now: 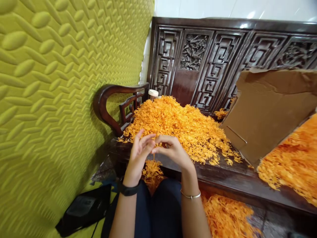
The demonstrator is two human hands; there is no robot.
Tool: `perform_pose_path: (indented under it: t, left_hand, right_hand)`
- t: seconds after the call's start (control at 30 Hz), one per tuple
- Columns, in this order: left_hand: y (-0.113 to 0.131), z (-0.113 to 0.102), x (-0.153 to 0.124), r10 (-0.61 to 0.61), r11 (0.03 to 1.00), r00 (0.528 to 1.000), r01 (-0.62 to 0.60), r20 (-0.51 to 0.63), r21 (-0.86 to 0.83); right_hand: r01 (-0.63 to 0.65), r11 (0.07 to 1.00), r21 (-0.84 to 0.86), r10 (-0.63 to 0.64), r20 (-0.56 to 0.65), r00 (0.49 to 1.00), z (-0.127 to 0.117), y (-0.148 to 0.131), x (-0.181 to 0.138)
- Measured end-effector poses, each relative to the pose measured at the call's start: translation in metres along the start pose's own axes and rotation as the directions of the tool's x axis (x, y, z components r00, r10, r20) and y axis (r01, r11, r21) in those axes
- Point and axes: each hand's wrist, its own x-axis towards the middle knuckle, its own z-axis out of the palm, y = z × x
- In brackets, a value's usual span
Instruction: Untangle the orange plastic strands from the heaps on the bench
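My left hand [141,148] and my right hand [174,152] meet fingertip to fingertip above my lap, in front of a dark wooden bench [205,173]. The right thumb and index finger pinch close to a sliver of orange. On the left hand, thumb and forefinger are drawn together while other fingers stretch upward. What lies between the tips is tiny and mostly hidden. Just below hangs or lies a cluster of orange spidery plastic pieces [151,170]. Behind my hands, a large heap of the same orange pieces [173,122] covers the bench seat.
A cardboard sheet [267,112] leans on the bench at right, beside another orange heap [294,158]. More orange pieces [228,215] lie below the seat. A white-lidded container [153,94] stands behind the heap. Yellow textured matting [61,99] and a curved armrest [104,102] border the left.
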Motion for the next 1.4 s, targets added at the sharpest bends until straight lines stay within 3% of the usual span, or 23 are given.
perform_pose_path:
  t: [0.1,0.2,0.33,0.53,0.67,0.83,0.9,1.07,1.23,1.33,1.4]
  left_hand:
    - [-0.008,0.0,0.001,-0.124,0.992,0.99,0.123,0.067,0.022]
    - [-0.012,0.001,0.001,-0.147,0.987,0.985,0.141,0.091,0.071]
    - [-0.015,0.002,0.0,-0.097,0.992,0.993,0.091,0.064,0.087]
    - [-0.023,0.006,-0.004,-0.039,0.994,0.999,0.039,-0.002,0.101]
    - [-0.025,0.001,-0.004,-0.006,0.996,0.993,0.016,-0.122,0.082]
    - [-0.027,-0.003,-0.003,0.005,0.998,0.976,0.008,-0.217,0.06]
    - [-0.03,-0.004,-0.002,0.012,0.997,0.977,0.004,-0.211,0.078]
    - [-0.039,-0.005,0.0,0.015,0.995,0.983,0.004,-0.181,0.103]
    - [-0.047,0.003,0.004,0.053,0.998,0.965,-0.041,-0.256,0.053]
    - [-0.05,0.011,0.003,0.072,0.997,0.959,-0.064,-0.274,0.037]
    - [-0.052,0.012,0.0,0.085,0.996,0.952,-0.078,-0.293,0.038]
  right_hand:
    - [-0.046,0.998,0.037,0.051,-0.15,0.987,0.002,0.01,0.001]
    - [-0.127,0.972,0.198,0.161,-0.166,0.973,0.001,0.016,-0.001]
    - [-0.149,0.917,0.369,0.216,-0.145,0.966,0.003,0.018,-0.001]
    - [-0.115,0.894,0.434,0.258,-0.287,0.922,0.004,0.021,0.0]
    - [-0.148,0.936,0.318,0.228,-0.232,0.945,-0.008,0.013,-0.007]
    - [-0.157,0.984,0.088,0.15,0.073,0.986,-0.003,0.007,-0.007]
    - [-0.119,0.993,-0.002,0.119,0.112,0.987,0.005,0.008,-0.003]
    - [-0.032,0.965,-0.261,0.029,-0.015,0.999,0.013,0.012,0.001]
    - [0.037,0.916,-0.4,-0.083,-0.098,0.992,0.02,0.017,0.002]
    - [0.044,0.892,-0.45,-0.16,-0.223,0.961,0.028,0.023,0.007]
    - [0.012,0.88,-0.475,-0.204,-0.354,0.913,0.02,0.029,0.007]
